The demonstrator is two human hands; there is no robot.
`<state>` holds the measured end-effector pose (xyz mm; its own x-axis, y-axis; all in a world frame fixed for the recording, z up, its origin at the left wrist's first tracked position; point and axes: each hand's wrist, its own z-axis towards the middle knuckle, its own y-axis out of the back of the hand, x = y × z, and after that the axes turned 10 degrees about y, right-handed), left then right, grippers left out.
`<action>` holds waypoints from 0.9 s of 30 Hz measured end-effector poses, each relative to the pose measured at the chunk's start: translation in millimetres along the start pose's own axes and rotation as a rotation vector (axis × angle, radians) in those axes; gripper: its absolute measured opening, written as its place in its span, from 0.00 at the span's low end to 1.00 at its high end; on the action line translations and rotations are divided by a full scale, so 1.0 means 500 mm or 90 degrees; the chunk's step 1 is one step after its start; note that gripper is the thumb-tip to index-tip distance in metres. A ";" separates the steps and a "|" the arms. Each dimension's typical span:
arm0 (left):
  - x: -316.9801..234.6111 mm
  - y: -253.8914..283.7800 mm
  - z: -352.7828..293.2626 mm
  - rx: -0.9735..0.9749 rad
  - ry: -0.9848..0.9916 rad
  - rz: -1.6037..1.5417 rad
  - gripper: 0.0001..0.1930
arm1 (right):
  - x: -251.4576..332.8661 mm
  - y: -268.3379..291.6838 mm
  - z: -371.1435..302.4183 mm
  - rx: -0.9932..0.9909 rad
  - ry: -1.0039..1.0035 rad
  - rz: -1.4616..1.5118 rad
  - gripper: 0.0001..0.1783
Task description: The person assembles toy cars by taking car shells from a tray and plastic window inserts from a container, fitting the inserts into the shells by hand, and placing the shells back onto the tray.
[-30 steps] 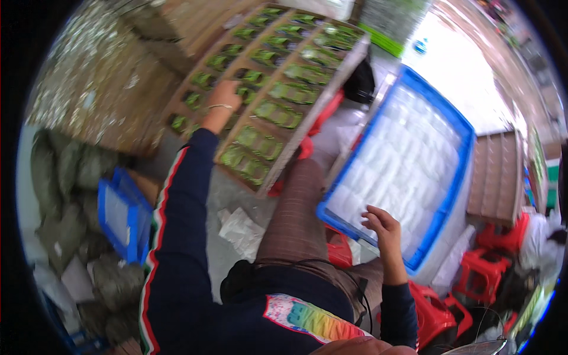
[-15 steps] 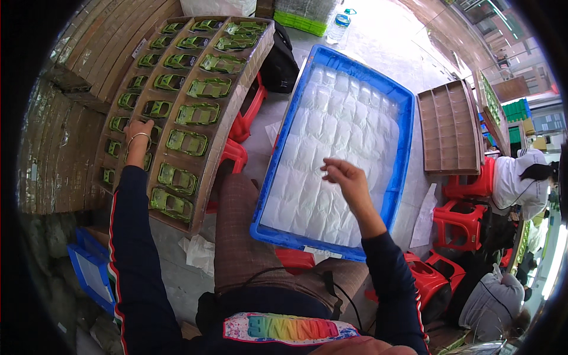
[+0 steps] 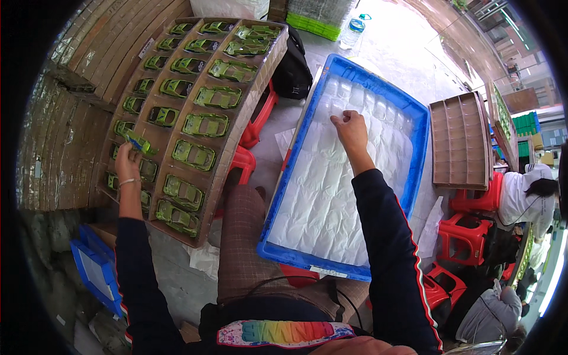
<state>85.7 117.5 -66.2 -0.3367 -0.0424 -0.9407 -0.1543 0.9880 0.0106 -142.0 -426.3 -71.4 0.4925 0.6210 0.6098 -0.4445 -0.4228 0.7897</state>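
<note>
My left hand [image 3: 128, 165] grips a green toy car body [image 3: 141, 144] between thumb and fingers, raised over a divided cardboard tray [image 3: 142, 127]. Green toy car bodies [image 3: 205, 124] sit in rows in that tray. My right hand [image 3: 352, 131] is over the far part of a blue plastic crate [image 3: 316, 264]. Its thumb and fingers are brought together; whether anything is pinched there is too small to tell. White thin paper [image 3: 319, 195] covers bumpy rows inside the crate, and clear plastic pockets [image 3: 381, 105] show at its far end.
Stacked cardboard trays [image 3: 65, 148] rise at the left. Red stools [image 3: 464, 234] and a divided brown tray [image 3: 460, 139] stand at the right, near other people. A water bottle [image 3: 352, 34] and a black bag [image 3: 294, 68] lie beyond the crate.
My left hand has lifted a green toy car body out of the cardboard tray. My right hand has moved away from me, toward the crate's far end. The whole view has shifted slightly.
</note>
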 end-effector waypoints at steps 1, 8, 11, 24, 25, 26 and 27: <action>-0.007 0.008 -0.033 0.044 -0.020 -0.087 0.20 | 0.023 0.002 -0.007 -0.026 -0.004 -0.074 0.24; -0.032 -0.103 -0.265 0.382 0.065 -0.442 0.21 | 0.016 -0.015 -0.030 -0.100 0.012 -0.079 0.28; -0.028 -0.161 -0.331 0.502 0.100 -0.500 0.22 | 0.013 -0.021 -0.033 -0.126 0.063 -0.022 0.27; 0.024 -0.324 -0.482 0.595 0.340 -0.603 0.27 | 0.080 0.072 -0.141 -0.031 -0.071 0.779 0.08; 0.014 -0.329 -0.498 0.581 0.365 -0.610 0.27 | 0.093 0.091 -0.166 0.007 -0.061 0.836 0.07; 0.011 -0.335 -0.508 0.573 0.394 -0.620 0.27 | 0.097 0.108 -0.189 0.040 -0.049 0.888 0.07; 0.011 -0.335 -0.516 0.567 0.390 -0.616 0.27 | 0.105 0.117 -0.214 0.045 -0.052 0.895 0.07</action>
<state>-129.9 -86.6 14.1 -0.8093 -0.5636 -0.1656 -0.0059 0.2897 -0.9571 -222.5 -347.9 -0.4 -0.2825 -0.3795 0.8810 -0.5571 -0.6827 -0.4728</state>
